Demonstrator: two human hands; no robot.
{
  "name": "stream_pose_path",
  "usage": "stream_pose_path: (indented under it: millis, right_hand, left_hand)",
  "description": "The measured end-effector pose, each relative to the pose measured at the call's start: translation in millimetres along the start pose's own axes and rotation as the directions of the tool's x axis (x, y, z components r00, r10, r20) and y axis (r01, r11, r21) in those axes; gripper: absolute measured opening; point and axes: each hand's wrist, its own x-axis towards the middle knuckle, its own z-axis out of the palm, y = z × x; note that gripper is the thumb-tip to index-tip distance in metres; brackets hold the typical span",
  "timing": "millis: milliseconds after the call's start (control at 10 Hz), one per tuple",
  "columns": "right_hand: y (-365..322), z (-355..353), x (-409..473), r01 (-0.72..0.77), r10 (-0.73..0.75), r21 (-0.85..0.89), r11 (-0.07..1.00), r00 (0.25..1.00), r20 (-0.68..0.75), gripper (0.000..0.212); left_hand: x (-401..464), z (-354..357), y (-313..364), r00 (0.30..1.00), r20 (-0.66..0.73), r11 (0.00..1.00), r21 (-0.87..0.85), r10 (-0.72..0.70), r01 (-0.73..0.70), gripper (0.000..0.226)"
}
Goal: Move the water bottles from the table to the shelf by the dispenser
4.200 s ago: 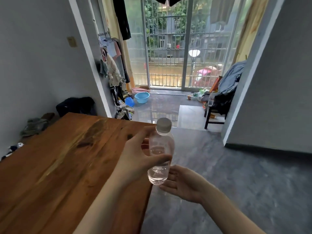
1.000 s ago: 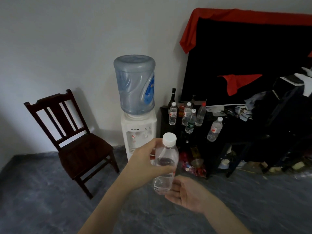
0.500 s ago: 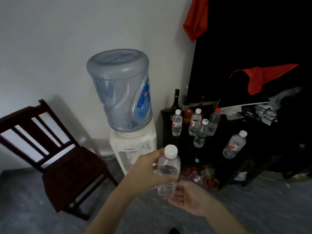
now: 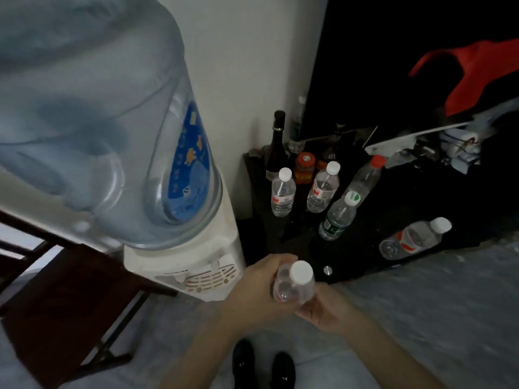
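My left hand [image 4: 257, 293] grips a clear water bottle [image 4: 295, 284] with a white cap, seen from above, in front of the black shelf [image 4: 297, 248]. My right hand [image 4: 327, 311] cups the bottle's lower part from the right with curled fingers. Several water bottles stand on the shelf, among them a white-capped one [image 4: 283, 192], a second white-capped one [image 4: 323, 188] and a green-labelled one [image 4: 337, 217]. One more bottle [image 4: 412, 238] leans near the shelf's front right. The white dispenser [image 4: 196, 265] with its blue jug [image 4: 92, 116] stands left of the shelf.
A dark glass bottle [image 4: 276, 147] and an orange-lidded jar [image 4: 304, 167] stand at the shelf's back. Black and red cloth [image 4: 474, 71] hangs above right. A dark wooden chair [image 4: 61, 304] is left of the dispenser. My black shoes [image 4: 262, 366] stand on the grey floor.
I have walked closer to the dispenser and shelf, and the view has tilted down. The bottle stays held in both hands, now just in front of the shelf.
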Motion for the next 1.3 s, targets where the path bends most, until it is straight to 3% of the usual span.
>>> stream_pose_path:
  millis: [100, 200, 300, 400, 500, 600, 700, 900, 1000, 1200, 1300]
  right_hand:
    - [-5.6, -11.5, 45.1, 0.06, -0.057, 0.031, 0.998, 0.994, -0.097, 0.059]
    - [-18.7, -10.4, 59.5, 0.041, -0.025, 0.109, 0.993, 0.99, -0.142, 0.061]
    - [-30.0, -9.5, 66.1, 0.077, -0.044, 0.142, 0.987, 0.974, -0.222, 0.01]
    - [-34.7, -13.9, 71.0, 0.106, -0.061, 0.166, 0.98, 0.965, -0.254, 0.016]
    - [-38.3, -14.7, 81.3, 0.101, -0.053, 0.11, 0.989, 0.925, -0.376, 0.02]
    - [-38.8, -14.3, 80.6, 0.117, -0.05, 0.14, 0.983, 0.91, -0.411, 0.027]
    - [-41.8, -9.5, 72.0, 0.106, -0.029, 0.182, 0.978, 0.924, -0.381, 0.014]
    - [-49.3, -7.8, 57.8, 0.089, -0.033, 0.136, 0.987, 0.928, -0.372, 0.025]
    - [-54.6, -8.4, 46.0, 0.093, -0.03, 0.156, 0.983, 0.93, -0.367, 0.021]
    - [-71.0, 2.7, -3.4, 0.134, -0.087, 0.131, 0.982, 0.945, -0.315, 0.013]
    - [-86.4, 6.0, -32.6, 0.177, -0.157, 0.039, 0.983, 0.939, -0.305, 0.011]
  left_hand:
    - [30.4, 16.3, -33.8, 0.999, 0.044, 1.0, -0.001, 0.014, -0.014, 0.061]
    - [53.9, 34.0, -57.3, 0.995, 0.091, 0.999, 0.014, 0.028, -0.029, 0.058]
    - [71.5, 51.4, -70.9, 0.993, 0.115, 0.999, 0.011, 0.038, -0.039, 0.055]
    - [82.3, 61.7, -74.5, 0.986, 0.151, 0.997, 0.019, 0.067, -0.071, 0.055]
    - [93.5, 63.8, -74.3, 0.986, 0.149, 0.997, 0.009, 0.071, -0.073, 0.056]
    - [97.8, 67.6, -75.2, 0.987, 0.139, 0.996, 0.027, 0.077, -0.082, 0.055]
    - [97.2, 74.7, -78.2, 0.994, 0.097, 0.999, 0.008, 0.044, -0.045, 0.056]
    - [97.6, 82.5, -76.3, 0.996, 0.085, 0.998, -0.062, 0.002, 0.004, 0.061]
    - [97.4, 81.3, -72.7, 0.995, 0.089, 0.999, -0.003, 0.04, -0.04, 0.066]
    - [86.6, 54.0, -59.0, 0.991, 0.135, 0.95, 0.305, 0.023, -0.064, 0.093]
    - [75.9, 33.2, -36.3, 0.997, 0.055, 0.913, 0.402, 0.05, -0.068, 0.073]
